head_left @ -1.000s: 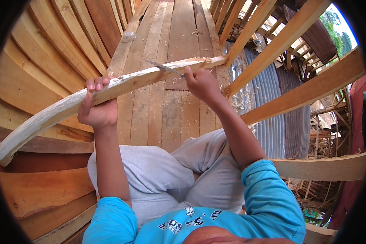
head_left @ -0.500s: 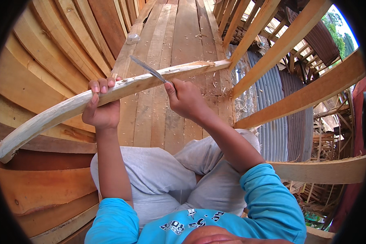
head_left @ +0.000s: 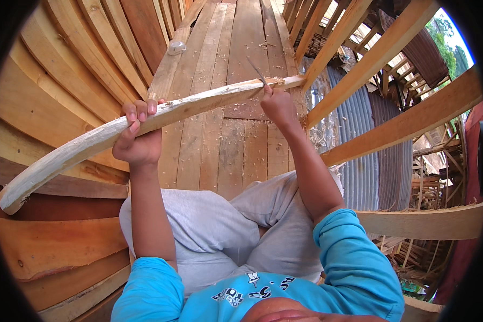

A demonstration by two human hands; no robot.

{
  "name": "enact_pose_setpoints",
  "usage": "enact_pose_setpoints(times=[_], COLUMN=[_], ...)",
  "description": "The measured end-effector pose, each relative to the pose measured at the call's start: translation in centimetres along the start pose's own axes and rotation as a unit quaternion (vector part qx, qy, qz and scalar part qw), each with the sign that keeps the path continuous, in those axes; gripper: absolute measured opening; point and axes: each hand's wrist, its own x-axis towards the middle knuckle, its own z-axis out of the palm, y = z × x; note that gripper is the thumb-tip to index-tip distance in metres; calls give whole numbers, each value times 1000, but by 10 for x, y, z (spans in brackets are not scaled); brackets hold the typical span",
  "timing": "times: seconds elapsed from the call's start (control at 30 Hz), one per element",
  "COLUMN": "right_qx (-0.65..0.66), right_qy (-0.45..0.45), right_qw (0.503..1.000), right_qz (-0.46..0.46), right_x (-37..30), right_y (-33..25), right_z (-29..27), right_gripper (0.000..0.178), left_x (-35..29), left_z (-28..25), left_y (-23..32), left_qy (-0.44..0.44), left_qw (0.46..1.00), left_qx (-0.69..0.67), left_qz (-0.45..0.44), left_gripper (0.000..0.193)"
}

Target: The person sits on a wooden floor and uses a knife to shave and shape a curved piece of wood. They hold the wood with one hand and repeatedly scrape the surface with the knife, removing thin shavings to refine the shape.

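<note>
A long, pale wooden pole [head_left: 198, 105] with its bark shaved off slants across in front of me, its near end low at the left and its far end against the slats at the right. My left hand [head_left: 138, 131] is closed around the pole left of its middle, fingers over the top. In my right hand [head_left: 279, 104] is a knife [head_left: 256, 70], its handle hidden in my fist. The thin blade lies across the pole near its far end and points away from me, over a rough, freshly cut patch.
Plank floor [head_left: 241, 145] sprinkled with wood shavings stretches ahead. Upright boards [head_left: 64, 102] wall the left side; spaced wooden slats [head_left: 373, 64] line the right. Beyond them lie corrugated metal sheets [head_left: 354, 155]. A small whitish object [head_left: 176, 48] rests on the floor by the left wall.
My right hand has moved the knife forward and right along the pole, toward its far end. My left hand keeps its hold, and the pole has shifted only slightly.
</note>
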Motion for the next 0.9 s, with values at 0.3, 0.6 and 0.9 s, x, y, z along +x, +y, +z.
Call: enact_pose_setpoints(times=[0.3,0.6,0.9], right_qx=[54,-28,21], right_qy=[-53,6,-37], right_qw=[985,998,998], right_qz=[-155,62,53], right_x=[-25,16,43], right_y=[-35,3,38], right_z=[11,15,4], right_gripper=[43,48,58], left_x=[-2,-7,-2], left_z=[1,-7,12], left_y=[4,2,6], left_qy=[16,51,23], left_qw=[1000,999,1000], left_qx=[3,8,18], left_qz=[-7,-11,-4], left_gripper=[20,21,20])
